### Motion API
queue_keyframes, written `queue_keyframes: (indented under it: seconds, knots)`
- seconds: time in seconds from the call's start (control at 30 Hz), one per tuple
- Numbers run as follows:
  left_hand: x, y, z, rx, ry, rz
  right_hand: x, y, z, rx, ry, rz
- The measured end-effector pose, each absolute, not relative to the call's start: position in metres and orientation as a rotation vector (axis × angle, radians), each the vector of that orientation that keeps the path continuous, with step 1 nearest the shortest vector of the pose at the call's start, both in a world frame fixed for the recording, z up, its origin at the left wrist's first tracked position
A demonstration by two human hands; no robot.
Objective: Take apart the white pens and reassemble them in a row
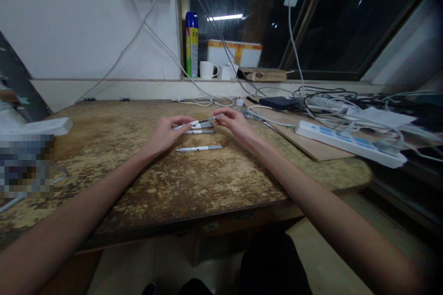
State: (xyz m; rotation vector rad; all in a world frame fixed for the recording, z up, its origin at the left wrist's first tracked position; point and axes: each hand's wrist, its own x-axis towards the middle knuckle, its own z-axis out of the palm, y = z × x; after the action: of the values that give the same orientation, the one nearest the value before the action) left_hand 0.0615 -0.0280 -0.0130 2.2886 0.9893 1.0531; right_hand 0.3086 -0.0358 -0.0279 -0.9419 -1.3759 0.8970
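Both forearms extend forward from the lower corners of view and converge above the bench (162, 179). The left hand (168, 132) is partly closed, its thumb directed toward the right hand (235, 124); thumb and fingers grip a white pen part (195, 122). The right hand is turned inward, fingers bent, with its fingertips closed on a grey pen part (213, 118). A thin dark section (204, 121) spans the gap between the two parts. Directly below, pens lie crosswise on the bench; the nearest pen (200, 148) lies apart, toward the person.
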Motion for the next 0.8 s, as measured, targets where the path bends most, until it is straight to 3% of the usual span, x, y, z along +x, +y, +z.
queue_keyframes:
  seconds: [0.23, 0.8]
  knots:
    - [0.062, -0.028, -0.012, 2.275, 0.977, 1.031, 0.309, -0.036, -0.027, -0.952, -1.498, 0.783]
    - [0.065, -0.033, -0.013, 2.297, 0.951, 0.957, 0.3, -0.044, -0.029, -0.952, -1.668, 0.94]
